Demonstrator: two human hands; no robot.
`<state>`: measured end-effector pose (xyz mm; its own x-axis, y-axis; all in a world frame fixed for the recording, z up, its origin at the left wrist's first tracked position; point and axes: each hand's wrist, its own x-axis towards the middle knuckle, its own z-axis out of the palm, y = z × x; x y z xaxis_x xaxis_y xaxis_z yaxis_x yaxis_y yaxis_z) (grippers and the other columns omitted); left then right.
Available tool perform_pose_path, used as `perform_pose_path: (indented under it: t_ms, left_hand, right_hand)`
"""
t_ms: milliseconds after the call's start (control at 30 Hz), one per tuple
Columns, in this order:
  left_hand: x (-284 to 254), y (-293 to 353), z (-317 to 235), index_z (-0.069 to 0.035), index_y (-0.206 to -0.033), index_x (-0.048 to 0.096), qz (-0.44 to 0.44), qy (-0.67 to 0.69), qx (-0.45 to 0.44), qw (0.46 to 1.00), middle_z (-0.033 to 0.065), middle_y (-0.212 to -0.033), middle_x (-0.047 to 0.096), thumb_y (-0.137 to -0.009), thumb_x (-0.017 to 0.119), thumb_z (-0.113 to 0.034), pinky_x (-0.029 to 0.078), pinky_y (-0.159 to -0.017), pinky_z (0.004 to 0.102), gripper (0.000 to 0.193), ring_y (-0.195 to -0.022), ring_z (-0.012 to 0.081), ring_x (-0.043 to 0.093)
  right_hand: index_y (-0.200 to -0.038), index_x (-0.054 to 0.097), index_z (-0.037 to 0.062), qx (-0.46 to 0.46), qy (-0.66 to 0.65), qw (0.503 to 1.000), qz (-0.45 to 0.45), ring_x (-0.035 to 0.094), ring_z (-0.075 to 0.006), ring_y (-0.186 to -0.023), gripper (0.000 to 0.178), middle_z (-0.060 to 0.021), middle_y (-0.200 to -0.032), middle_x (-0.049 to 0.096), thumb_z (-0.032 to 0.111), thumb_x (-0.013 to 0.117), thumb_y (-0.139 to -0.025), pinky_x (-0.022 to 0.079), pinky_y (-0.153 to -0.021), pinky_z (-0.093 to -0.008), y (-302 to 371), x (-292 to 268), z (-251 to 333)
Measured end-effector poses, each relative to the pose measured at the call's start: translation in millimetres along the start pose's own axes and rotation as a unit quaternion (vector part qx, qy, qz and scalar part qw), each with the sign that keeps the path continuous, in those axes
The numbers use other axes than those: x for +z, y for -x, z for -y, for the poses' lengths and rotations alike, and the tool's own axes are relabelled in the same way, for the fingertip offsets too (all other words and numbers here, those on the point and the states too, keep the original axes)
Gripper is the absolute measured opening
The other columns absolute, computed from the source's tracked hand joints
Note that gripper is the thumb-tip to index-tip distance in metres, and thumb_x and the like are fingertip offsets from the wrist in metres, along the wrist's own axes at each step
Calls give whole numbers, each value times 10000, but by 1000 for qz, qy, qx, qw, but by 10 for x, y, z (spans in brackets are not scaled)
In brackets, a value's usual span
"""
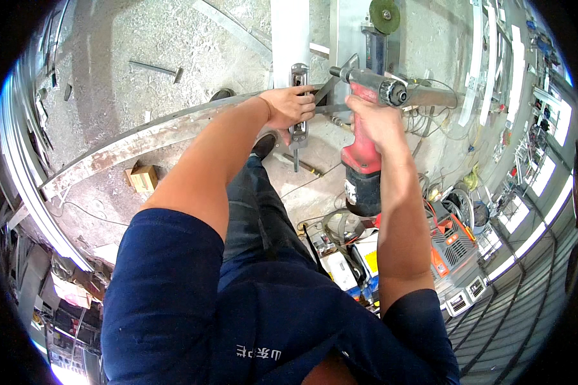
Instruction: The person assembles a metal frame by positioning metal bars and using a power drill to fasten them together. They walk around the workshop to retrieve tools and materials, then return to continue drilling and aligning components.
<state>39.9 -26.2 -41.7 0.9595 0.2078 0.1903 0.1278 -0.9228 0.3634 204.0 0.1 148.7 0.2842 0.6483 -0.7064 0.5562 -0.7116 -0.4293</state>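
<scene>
My left hand [290, 109] is closed around a slim silver metal fitting [299, 136] with a dark slotted face and a thin rod at its lower end. The fitting stands lengthwise at the near end of a white metal profile [289, 35]. In my right hand [377, 122] is a red and black cordless drill [362, 155], held by its grip. The drill's black nose points left, toward the fitting, with a gap between them. Beyond the drill, an angle grinder [376, 48] with a green disc lies on a flat metal piece.
A long rusty curved-looking beam [128, 138] crosses in front of me. A hammer [167, 69], a small cardboard box [144, 179] and a screwdriver [305, 165] lie on the floor. Cables and an orange-grey machine [453, 242] are at right; pale metal profiles [32, 167] line the left.
</scene>
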Motion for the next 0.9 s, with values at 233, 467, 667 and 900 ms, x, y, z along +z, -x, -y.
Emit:
perform_pose_path:
  t_ms: [233, 467, 667, 900]
  left_hand:
    - [25, -1, 20, -42, -1156, 609, 7, 8, -2, 1000, 89, -1167, 581, -556, 697, -723, 233, -1173, 479, 912, -1233, 277, 473]
    - [28, -2, 12, -26, -1149, 603, -10, 17, -5, 1000, 97, -1139, 581, -555, 688, -734, 241, -1169, 482, 928, -1217, 279, 480]
    - [26, -7, 25, -29, -1127, 605, -18, 19, 6, 1000, 95, -1123, 583, -569, 688, -732, 237, -1173, 481, 901, -1216, 276, 485]
    - [68, 14, 26, -40, -1121, 603, -40, 11, 7, 999, 89, -1126, 584, -551, 696, -731, 236, -1176, 483, 901, -1221, 272, 490]
  right_hand:
    - [-833, 692, -20, 24, -39, 999, 20, 565, -113, -519, 207, -34, -619, 607, 186, 709, -847, 448, -485, -278, 48, 105, 44]
    - [-792, 655, -6, 16, -21, 999, 45, 553, -104, -517, 213, -32, -622, 598, 193, 708, -849, 450, -480, -288, 88, 163, 99]
    - [-816, 634, -6, -3, 1, 999, 53, 555, -99, -522, 202, -29, -631, 601, 181, 707, -838, 444, -462, -285, 9, 209, 62]
    - [-802, 631, -5, -7, 10, 999, 42, 542, -94, -516, 187, -23, -611, 584, 168, 697, -831, 431, -455, -276, 30, 233, 185]
